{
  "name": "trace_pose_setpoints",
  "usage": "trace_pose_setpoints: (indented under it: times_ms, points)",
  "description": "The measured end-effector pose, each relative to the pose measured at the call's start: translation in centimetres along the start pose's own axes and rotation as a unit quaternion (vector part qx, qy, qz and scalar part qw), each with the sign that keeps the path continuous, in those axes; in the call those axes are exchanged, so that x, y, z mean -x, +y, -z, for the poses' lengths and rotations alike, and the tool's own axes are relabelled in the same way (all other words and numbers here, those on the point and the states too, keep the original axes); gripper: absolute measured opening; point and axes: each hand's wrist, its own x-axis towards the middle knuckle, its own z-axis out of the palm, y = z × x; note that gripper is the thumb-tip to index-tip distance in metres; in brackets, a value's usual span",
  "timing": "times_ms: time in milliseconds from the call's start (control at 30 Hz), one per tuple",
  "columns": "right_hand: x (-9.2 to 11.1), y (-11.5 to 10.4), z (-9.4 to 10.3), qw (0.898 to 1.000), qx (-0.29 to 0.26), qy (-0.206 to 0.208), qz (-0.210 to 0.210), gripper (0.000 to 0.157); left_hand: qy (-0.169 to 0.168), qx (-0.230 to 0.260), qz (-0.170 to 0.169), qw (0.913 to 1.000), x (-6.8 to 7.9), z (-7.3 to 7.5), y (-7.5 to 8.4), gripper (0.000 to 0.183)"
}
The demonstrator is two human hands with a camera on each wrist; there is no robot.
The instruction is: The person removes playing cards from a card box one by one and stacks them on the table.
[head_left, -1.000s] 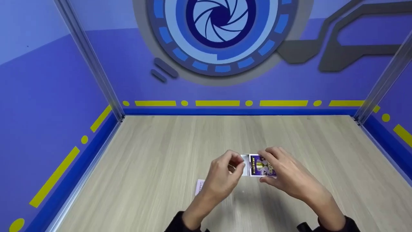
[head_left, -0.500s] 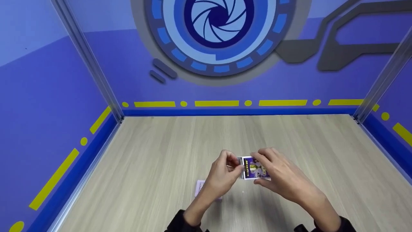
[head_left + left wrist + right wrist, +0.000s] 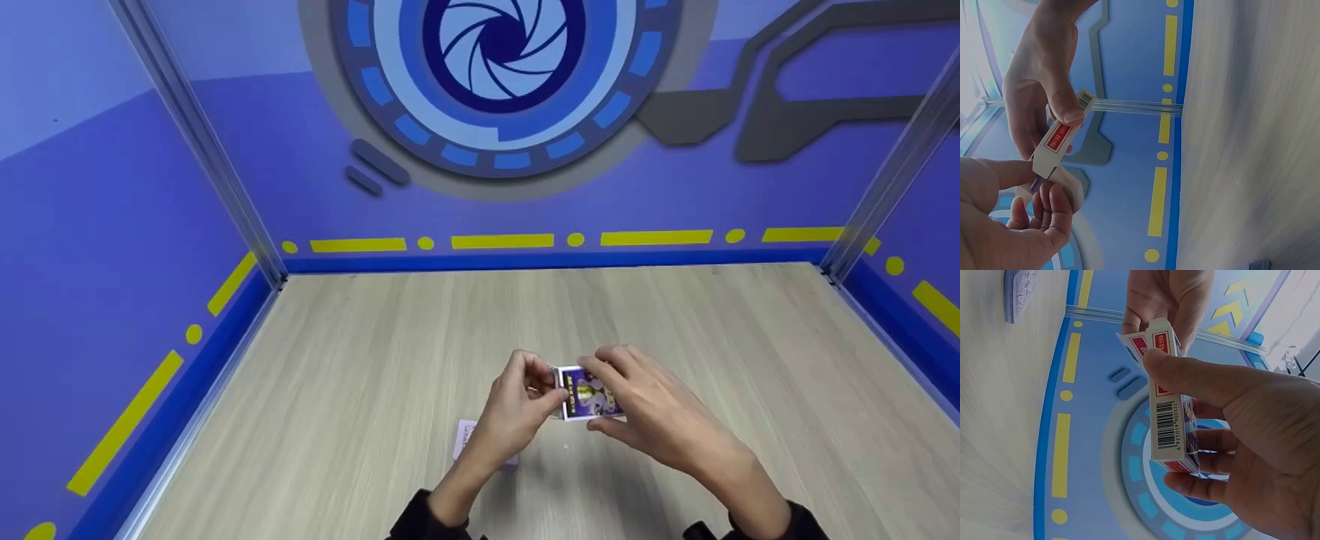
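Note:
A small card box with a purple picture front is held up over the table between both hands. My right hand grips its right part, thumb on one narrow side and fingers on the opposite one. At the box's left end, my left hand pinches with thumb and curled fingers. The right wrist view shows the box's barcode side and a lifted end flap near the left fingers. A deck of cards with pale purple patterned backs lies on the table, partly hidden under the left forearm.
The wood-grain table is bounded by blue printed walls at the back and sides. Metal posts stand at the rear corners. Dark sleeves show at the wrists.
The right hand has moved the card box left, toward the left hand. The left thumb now overlaps the box's end, and the pale flap seen between the hands earlier is mostly hidden.

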Motion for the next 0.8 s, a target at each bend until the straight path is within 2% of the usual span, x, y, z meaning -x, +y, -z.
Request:
trace_pose_setpoints:
  times_ms: [267,467,633,800]
  points:
    - [0.0,0.1,-0.1,1.0,-0.006,0.004,0.008,0.077,0.008,0.013,0.015,0.9998,0.0,0.0,-0.1,0.028]
    - [0.0,0.4,-0.1,1.0,-0.002,0.003,-0.001,0.077,0.018,-0.002,0.016,0.9997,-0.3,0.3,-0.2,0.027]
    - [0.1,0.8,0.0,1.0,0.004,0.004,-0.015,0.076,0.022,-0.019,-0.001,0.9996,-0.4,0.9,-0.1,0.029]
    - [0.2,1.1,0.1,0.999,0.001,0.002,-0.035,0.074,0.027,-0.096,-0.049,0.9939,-0.4,1.9,0.4,0.038]
